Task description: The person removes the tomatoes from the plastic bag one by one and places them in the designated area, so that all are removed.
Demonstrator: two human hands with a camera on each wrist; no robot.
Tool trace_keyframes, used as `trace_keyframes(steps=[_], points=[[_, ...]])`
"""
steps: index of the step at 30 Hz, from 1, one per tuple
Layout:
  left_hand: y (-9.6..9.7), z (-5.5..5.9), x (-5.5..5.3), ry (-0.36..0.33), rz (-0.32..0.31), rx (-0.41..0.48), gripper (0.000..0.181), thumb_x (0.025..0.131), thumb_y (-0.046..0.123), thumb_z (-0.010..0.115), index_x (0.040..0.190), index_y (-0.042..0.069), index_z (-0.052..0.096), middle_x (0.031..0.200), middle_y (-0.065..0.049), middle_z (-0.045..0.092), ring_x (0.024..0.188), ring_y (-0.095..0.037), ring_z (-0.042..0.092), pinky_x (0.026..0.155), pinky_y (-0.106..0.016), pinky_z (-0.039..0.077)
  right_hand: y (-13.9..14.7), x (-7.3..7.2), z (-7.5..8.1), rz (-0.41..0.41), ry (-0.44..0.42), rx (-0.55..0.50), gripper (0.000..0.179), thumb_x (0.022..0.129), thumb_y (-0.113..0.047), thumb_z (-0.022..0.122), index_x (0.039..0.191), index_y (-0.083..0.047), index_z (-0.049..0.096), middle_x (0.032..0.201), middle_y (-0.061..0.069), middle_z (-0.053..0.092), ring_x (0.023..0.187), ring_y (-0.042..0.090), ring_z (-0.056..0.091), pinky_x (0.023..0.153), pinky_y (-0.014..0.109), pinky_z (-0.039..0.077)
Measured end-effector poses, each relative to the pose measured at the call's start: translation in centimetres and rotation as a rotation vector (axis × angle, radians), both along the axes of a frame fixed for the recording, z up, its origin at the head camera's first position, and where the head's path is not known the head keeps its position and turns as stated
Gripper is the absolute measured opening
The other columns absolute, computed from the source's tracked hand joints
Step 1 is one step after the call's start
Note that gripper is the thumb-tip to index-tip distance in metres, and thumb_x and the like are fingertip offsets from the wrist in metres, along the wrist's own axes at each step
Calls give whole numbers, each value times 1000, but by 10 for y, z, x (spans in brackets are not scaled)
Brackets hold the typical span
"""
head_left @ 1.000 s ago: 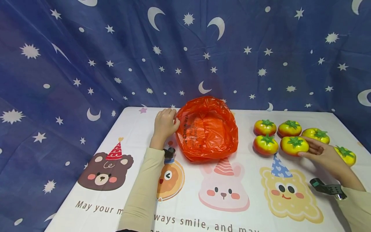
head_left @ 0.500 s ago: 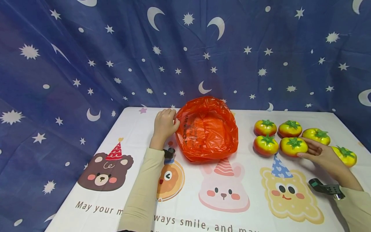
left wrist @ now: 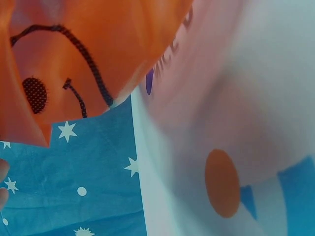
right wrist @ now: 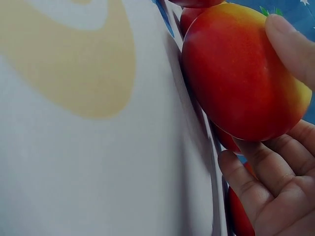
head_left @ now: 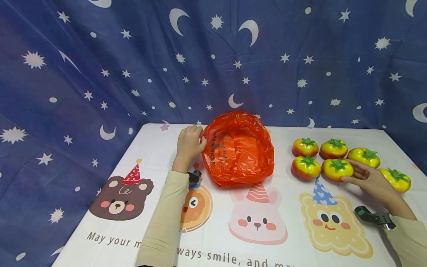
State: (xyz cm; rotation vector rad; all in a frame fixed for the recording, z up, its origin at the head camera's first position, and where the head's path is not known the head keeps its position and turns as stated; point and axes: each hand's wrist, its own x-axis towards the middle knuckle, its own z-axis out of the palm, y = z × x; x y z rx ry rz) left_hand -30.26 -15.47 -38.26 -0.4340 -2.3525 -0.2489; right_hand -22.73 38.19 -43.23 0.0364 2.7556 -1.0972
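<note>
An orange-red plastic bag (head_left: 240, 152) stands with its mouth spread wide near the back of the table. My left hand (head_left: 191, 142) grips the bag's left rim; in the left wrist view the bag's printed side (left wrist: 64, 64) hangs close, and only bits of my fingers show at the left edge. On the right, my right hand (head_left: 368, 176) holds a yellow-and-red tomato (head_left: 337, 170) with a green leafy top, thumb on the near side and fingers on the far side. The right wrist view shows this tomato (right wrist: 241, 73) between thumb and fingers, its underside red.
Several similar tomatoes surround the held one: one at its left (head_left: 305, 167), two behind (head_left: 305, 147), another at the back right (head_left: 363, 157), and one beyond my right wrist (head_left: 396, 181). A printed white cloth (head_left: 213, 222) covers the table; a blue starry curtain (head_left: 200, 66) rises behind.
My right hand has shifted slightly left and nearer with the tomato between its fingers. The left hand and the bag stay where they were.
</note>
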Motion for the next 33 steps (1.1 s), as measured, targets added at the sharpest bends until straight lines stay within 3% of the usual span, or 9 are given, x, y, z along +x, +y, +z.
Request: trace_keyframes(steps=[11,18,22,29,33], points=[[0,0,1,-14,4,1,9,75,11,57,69,7,51,65,-6,52,64,-24,52,64,-37,43,3,-1,-2,-1,14,-2,86,91,-43,54,148,3,8,144,38,21,126,58,26,97,65,27],[0,1,1,-10,4,9,10,75,11,57,69,7,51,65,-7,52,64,-25,52,64,-38,42,3,2,-1,20,30,25,84,92,-40,53,149,0,6,146,37,17,127,57,25,101,52,26],[0,0,1,-9,5,6,10,75,11,57,69,7,51,65,-7,52,64,-25,52,64,-38,42,4,1,-1,19,26,13,86,91,-41,53,149,0,4,146,38,15,127,58,23,99,61,25],[0,0,1,-9,6,1,10,76,11,57,69,7,51,65,-7,52,64,-24,52,63,-37,42,9,-1,-4,3,17,14,89,89,-45,55,148,0,6,146,37,16,127,57,23,97,64,26],[0,-1,-1,-3,0,-1,9,75,11,57,69,7,51,65,-7,52,63,-24,51,63,-37,42,11,1,-4,0,18,33,89,89,-46,55,150,-4,6,148,34,18,129,54,26,103,47,31]])
